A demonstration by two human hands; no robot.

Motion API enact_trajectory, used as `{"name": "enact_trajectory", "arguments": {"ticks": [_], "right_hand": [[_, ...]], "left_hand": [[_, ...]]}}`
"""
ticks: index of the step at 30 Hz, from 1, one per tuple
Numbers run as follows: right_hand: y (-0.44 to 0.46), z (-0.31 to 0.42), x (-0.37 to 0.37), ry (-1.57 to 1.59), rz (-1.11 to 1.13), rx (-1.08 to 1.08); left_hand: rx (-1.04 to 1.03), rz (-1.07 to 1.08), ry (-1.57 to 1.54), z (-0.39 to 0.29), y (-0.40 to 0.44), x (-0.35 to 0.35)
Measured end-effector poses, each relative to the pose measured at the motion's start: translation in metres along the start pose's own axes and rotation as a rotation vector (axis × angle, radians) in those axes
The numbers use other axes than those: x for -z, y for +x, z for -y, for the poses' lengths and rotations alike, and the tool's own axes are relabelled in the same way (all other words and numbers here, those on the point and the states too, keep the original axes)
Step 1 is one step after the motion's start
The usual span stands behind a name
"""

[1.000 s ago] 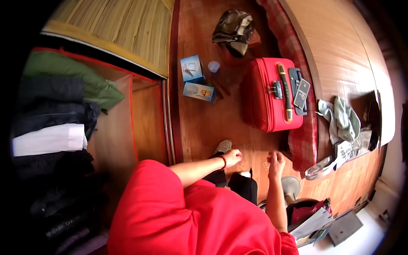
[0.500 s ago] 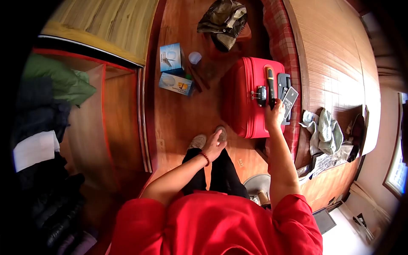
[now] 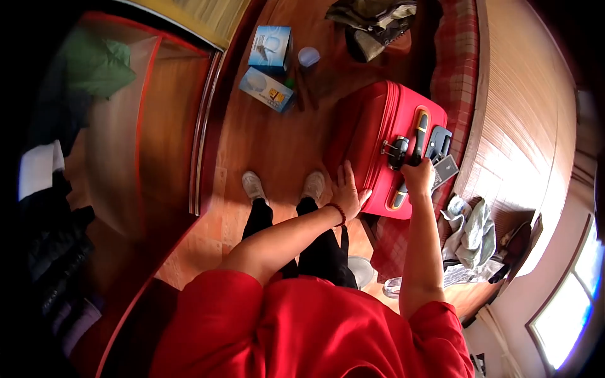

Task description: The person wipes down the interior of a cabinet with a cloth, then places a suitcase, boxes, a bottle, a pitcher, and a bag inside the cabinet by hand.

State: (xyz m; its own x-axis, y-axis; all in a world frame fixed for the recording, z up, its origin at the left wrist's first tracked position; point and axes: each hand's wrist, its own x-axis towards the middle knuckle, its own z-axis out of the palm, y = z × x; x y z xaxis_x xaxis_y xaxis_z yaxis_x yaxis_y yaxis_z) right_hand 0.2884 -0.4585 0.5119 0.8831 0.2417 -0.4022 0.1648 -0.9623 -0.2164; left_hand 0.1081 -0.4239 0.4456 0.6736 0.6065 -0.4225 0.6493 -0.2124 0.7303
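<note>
A red suitcase [image 3: 362,129] stands on the floor at right of centre, turned at an angle. My right hand [image 3: 418,177] is closed around its black carry handle [image 3: 418,142], which has yellowish ends. Fingers spread, my left hand [image 3: 346,194] lies at the suitcase's near lower corner and appears to touch it. A combination lock [image 3: 396,152] hangs at the zipper pulls. Beside the handle are the grey pull-out handle [image 3: 438,142] and a grey tag [image 3: 445,170], partly behind my right hand.
Two blue-and-white boxes, one upright [image 3: 271,49] and one lying [image 3: 266,90], rest on the floor near a clear round lid [image 3: 309,57]. A dark bag [image 3: 372,25] lies farther off. An open wardrobe [image 3: 170,126] holds clothes at left; a bed [image 3: 523,113] borders the right.
My left hand has moved from over my legs to the suitcase's corner. The suitcase appears rotated in view as the camera turned. My right hand stays on the handle; my feet stand apart now.
</note>
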Motion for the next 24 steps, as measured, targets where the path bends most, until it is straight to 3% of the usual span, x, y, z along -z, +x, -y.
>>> {"name": "enact_trajectory", "arguments": {"ticks": [6,9,12,18,24], "right_hand": [[0.005,-0.008,0.003,0.136,0.028,-0.043],[0.013,-0.012,-0.002,0.100,0.052,-0.078],[0.008,-0.001,-0.010,0.090,-0.027,-0.012],[0.004,0.001,-0.006,-0.004,0.019,-0.032],[0.019,-0.005,0.000,0.004,0.092,0.037]], "left_hand": [[0.087,0.094,-0.063,-0.015,0.000,0.017],[-0.070,-0.012,-0.081,-0.003,0.005,0.008],[-0.133,-0.078,-0.106,0.000,0.009,0.004],[-0.184,-0.133,-0.157,-0.005,0.020,0.013],[-0.397,-0.293,-0.223,-0.052,0.139,0.040]]}}
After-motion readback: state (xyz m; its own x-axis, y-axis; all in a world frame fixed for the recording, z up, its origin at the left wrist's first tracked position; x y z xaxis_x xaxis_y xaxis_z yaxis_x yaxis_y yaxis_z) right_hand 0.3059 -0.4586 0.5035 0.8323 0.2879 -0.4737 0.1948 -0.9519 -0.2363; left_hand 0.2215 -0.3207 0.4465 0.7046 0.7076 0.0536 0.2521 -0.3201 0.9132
